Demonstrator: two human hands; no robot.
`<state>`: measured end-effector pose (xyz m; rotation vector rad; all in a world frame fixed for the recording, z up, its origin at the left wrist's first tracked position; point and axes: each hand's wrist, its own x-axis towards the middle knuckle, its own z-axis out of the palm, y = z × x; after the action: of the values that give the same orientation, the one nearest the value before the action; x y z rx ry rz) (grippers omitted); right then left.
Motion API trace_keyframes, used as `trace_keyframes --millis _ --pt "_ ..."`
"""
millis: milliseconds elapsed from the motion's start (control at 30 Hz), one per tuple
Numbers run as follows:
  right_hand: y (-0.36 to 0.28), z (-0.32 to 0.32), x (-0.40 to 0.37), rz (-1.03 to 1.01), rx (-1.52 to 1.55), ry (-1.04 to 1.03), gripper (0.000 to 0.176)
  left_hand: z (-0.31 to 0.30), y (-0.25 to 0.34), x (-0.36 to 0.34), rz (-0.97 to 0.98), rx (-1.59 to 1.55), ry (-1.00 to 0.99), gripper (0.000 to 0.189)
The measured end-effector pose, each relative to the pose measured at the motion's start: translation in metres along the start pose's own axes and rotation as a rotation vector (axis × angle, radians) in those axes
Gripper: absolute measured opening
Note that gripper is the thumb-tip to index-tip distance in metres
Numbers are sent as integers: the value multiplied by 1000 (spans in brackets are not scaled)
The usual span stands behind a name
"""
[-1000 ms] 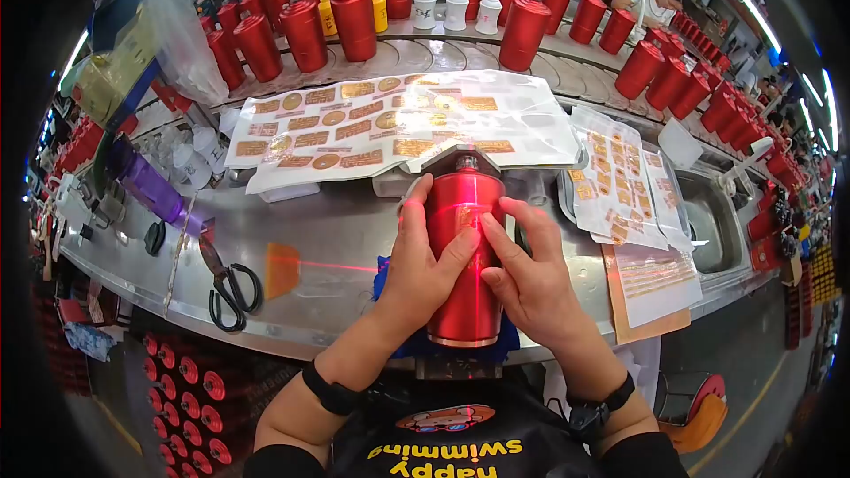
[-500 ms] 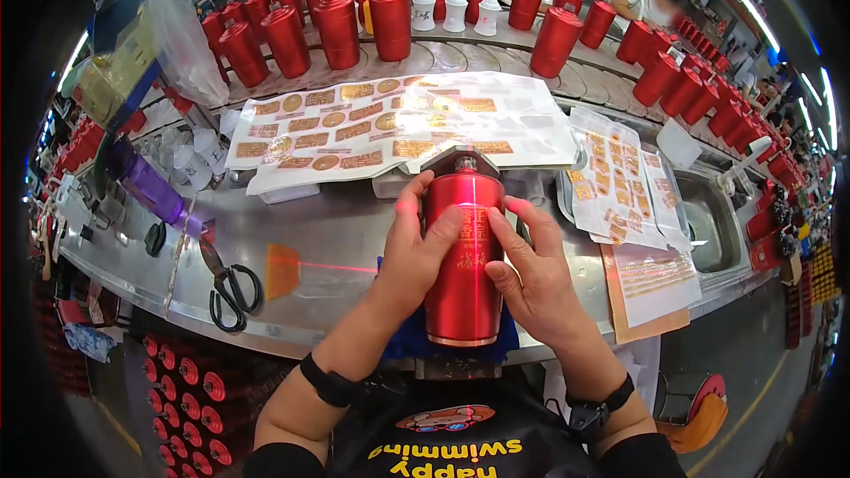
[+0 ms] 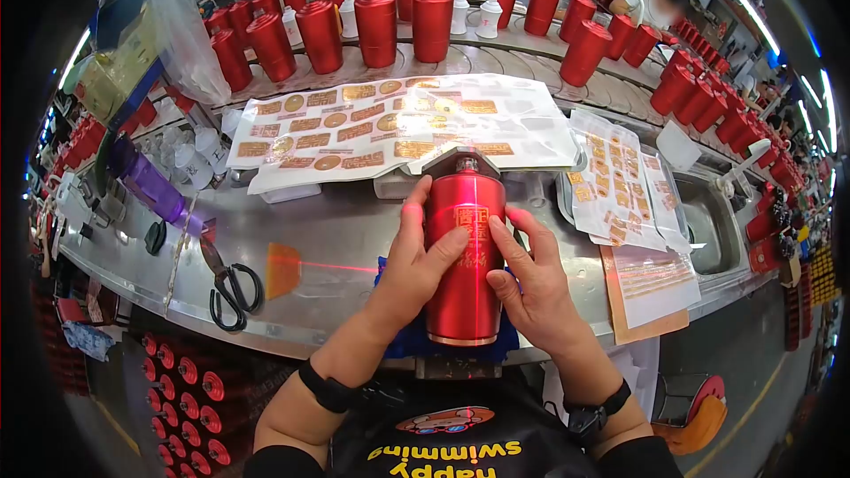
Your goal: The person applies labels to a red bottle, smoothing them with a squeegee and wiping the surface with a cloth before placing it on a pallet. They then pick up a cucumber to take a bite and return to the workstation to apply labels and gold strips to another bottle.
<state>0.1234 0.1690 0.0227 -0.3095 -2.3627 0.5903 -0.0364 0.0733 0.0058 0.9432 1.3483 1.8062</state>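
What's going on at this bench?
A person is holding a red bottle between the left hand and right hand, its neck pointing away from them. Gold characters show on its front, with the left thumb close beside them. Blue cloth shows beneath it. A sheet of gold labels lies beyond it, and scissors lie off to the left.

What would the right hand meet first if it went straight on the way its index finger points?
The red bottle, near its gold lettering: the right hand's index fingertip seems against it, though one view leaves contact uncertain.
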Motion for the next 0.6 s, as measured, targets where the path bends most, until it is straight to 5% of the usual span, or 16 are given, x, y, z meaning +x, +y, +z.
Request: trace_keyframes --millis 600 --pt "-1 0 0 3 1 -18 52 0 -4 17 -11 -49 56 71"
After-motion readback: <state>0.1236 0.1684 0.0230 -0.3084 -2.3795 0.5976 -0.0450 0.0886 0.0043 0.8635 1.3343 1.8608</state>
